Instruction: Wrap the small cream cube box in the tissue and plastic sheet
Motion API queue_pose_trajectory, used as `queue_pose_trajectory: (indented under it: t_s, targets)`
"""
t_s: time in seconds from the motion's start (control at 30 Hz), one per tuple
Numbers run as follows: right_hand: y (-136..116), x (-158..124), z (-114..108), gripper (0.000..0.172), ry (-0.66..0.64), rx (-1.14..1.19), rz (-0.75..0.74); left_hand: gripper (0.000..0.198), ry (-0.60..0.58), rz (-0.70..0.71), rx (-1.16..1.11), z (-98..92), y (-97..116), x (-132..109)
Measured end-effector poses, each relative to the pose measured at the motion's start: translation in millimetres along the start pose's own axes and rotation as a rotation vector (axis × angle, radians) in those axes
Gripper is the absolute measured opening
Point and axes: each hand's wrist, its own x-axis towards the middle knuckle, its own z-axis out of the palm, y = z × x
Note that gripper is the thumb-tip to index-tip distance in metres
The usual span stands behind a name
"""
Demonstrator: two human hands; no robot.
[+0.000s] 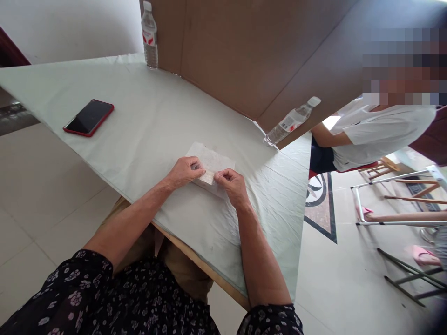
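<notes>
A thin white tissue-like sheet lies on the pale green tablecloth in front of me. Its near edge looks folded or rolled into a small pale strip, though I cannot tell whether that strip is part of the sheet or a separate piece. My left hand pinches the strip's left end between thumb and fingers. At the right end, my right hand pinches it too, fingers curled. Both hands rest low over the table.
A red-cased phone lies to the left. A brown cardboard partition stands across the table, with one water bottle upright beside it and another bottle by its right end. A person in a white shirt sits beyond.
</notes>
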Motion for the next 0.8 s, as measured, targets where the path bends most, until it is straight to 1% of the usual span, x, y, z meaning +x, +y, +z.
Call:
queue_pose_trajectory:
  t_s: [0.1,0.2,0.33,0.53,0.6,0.7,0.73,0.77,0.8]
  targets:
    - [1,0,-4,0.029,0.008,-0.023,0.032,0.020,-0.001,0.002,-0.011,0.3,-1,0]
    - [1,0,-8,0.030,-0.029,-0.046,0.041,0.019,-0.008,0.006,-0.024,0.6,0,0]
    - [-3,-1,-13,0.028,-0.081,-0.089,0.063,0.018,-0.019,0.012,-0.030,0.3,2,1]
    - [-6,-2,-15,0.026,-0.102,-0.152,0.058,0.015,-0.042,0.022,-0.035,0.7,1,1]
    - [-9,-2,-14,0.024,-0.023,-0.203,-0.003,0.015,-0.047,0.021,-0.041,1.2,0,2]
    - [-19,-6,-12,0.018,0.180,-0.358,-0.196,0.015,-0.049,0.012,-0.044,1.1,0,2]
    - [-24,-8,-11,0.016,0.218,-0.419,-0.272,0.015,-0.050,0.010,-0.044,0.8,0,2]
    - [-28,-11,-10,0.013,0.226,-0.480,-0.343,0.015,-0.051,0.009,-0.044,0.5,1,2]
    - [-33,-14,-8,0.012,0.203,-0.539,-0.402,0.015,-0.054,0.006,-0.047,0.1,2,2]
